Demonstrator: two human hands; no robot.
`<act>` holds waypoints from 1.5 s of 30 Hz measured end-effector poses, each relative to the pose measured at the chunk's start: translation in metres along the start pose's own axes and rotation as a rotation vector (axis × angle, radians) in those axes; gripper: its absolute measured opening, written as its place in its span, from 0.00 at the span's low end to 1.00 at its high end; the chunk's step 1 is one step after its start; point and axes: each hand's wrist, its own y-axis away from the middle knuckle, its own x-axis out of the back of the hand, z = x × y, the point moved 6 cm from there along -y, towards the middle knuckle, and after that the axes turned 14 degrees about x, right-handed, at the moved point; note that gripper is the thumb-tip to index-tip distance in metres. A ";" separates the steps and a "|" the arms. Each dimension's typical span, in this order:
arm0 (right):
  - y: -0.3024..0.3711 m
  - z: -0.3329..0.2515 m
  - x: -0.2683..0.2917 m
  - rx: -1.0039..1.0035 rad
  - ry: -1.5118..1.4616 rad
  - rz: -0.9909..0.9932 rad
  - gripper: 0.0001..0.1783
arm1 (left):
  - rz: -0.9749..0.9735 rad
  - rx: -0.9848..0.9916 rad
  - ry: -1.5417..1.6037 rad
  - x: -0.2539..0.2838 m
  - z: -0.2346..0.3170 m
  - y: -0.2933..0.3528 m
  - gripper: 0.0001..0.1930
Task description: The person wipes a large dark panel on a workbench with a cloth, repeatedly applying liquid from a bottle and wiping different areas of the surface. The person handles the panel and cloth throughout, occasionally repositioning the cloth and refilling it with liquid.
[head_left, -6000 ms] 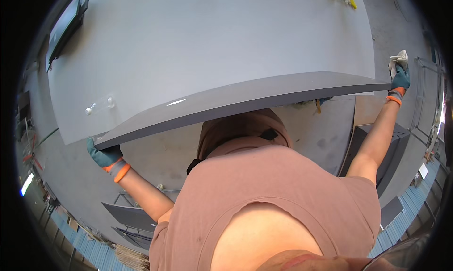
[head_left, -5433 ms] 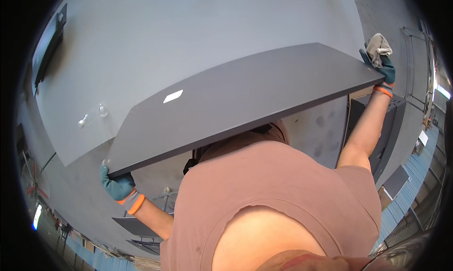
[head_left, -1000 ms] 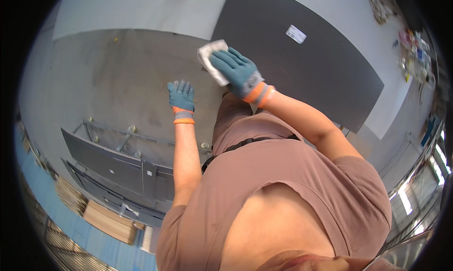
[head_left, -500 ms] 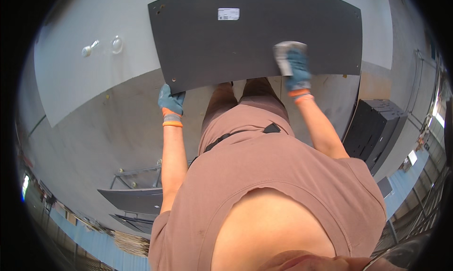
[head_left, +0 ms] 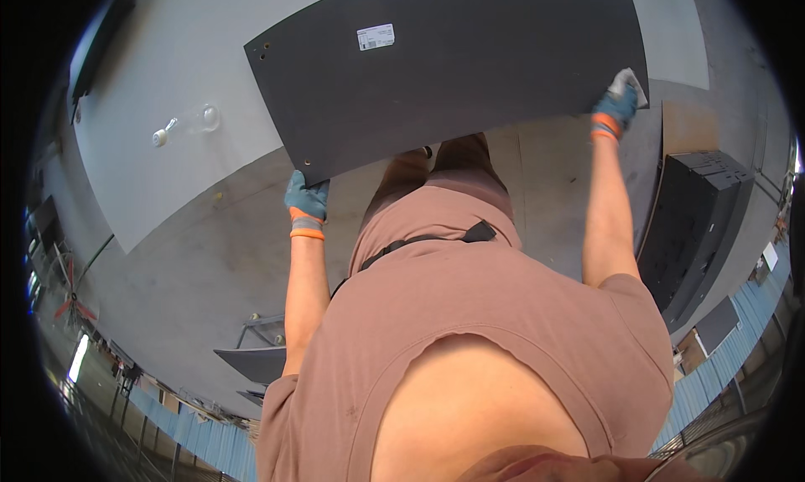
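A large dark grey panel (head_left: 453, 71) lies flat before me, with a white label (head_left: 375, 36) near its far left part and small holes at its corners. My left hand (head_left: 307, 198), in a blue and orange glove, is closed on the panel's near left corner. At the near right corner is my right hand (head_left: 616, 109), gloved the same way. Its fingers are closed round a white cloth (head_left: 627, 83), which rests on the panel by the right edge. Part of the cloth is hidden by the glove.
The panel rests on a pale table surface (head_left: 159, 180). A clear bottle (head_left: 205, 119) with a white cap lies left of the panel. To my right stands a stack of dark panels (head_left: 700, 222) beside a brown board (head_left: 689, 128). More dark panels (head_left: 251, 364) are behind me at left.
My right hand has moved right with the cloth, from the panel's middle right to its near right corner. The panel appears slightly turned in view. My left hand keeps to its corner.
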 end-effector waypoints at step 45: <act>-0.058 0.334 0.082 -0.582 0.474 -0.375 0.30 | 0.073 -0.080 -0.125 -0.019 -0.004 -0.034 0.20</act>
